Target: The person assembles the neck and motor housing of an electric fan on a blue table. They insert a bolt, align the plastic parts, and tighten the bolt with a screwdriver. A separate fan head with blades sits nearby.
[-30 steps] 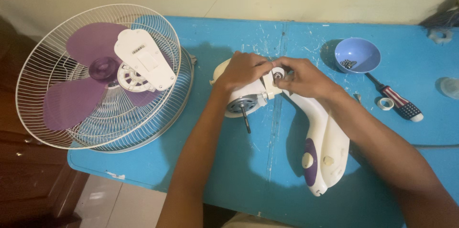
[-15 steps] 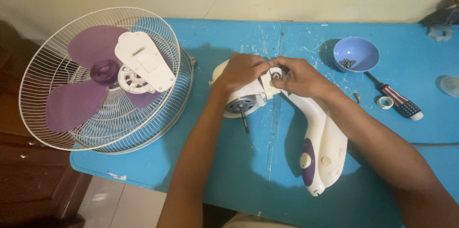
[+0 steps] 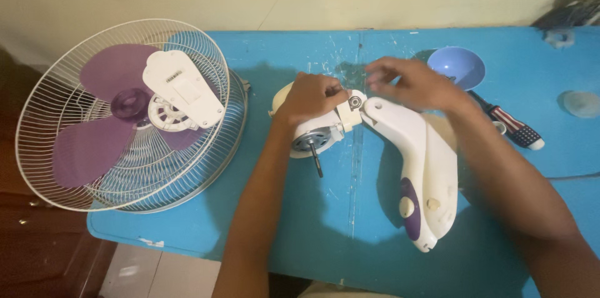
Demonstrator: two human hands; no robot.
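Observation:
A white fan motor (image 3: 315, 136) with a short dark shaft lies on the blue table (image 3: 300, 223), joined at a pivot to a white and purple fan stand (image 3: 420, 176). My left hand (image 3: 311, 96) grips the top of the motor housing. My right hand (image 3: 414, 83) hovers just above and right of the pivot joint, fingers spread and slightly blurred, holding nothing that I can see.
A white wire fan guard (image 3: 128, 116) with purple blades and a white cover plate lies at the left, overhanging the table edge. A light blue bowl (image 3: 457, 65) and a striped-handle screwdriver (image 3: 512, 126) sit behind my right hand. A clear round lid (image 3: 580, 103) lies far right.
My right hand has lifted off the pivot joint and moved up and to the right, fingers opening. My left hand stays on the motor.

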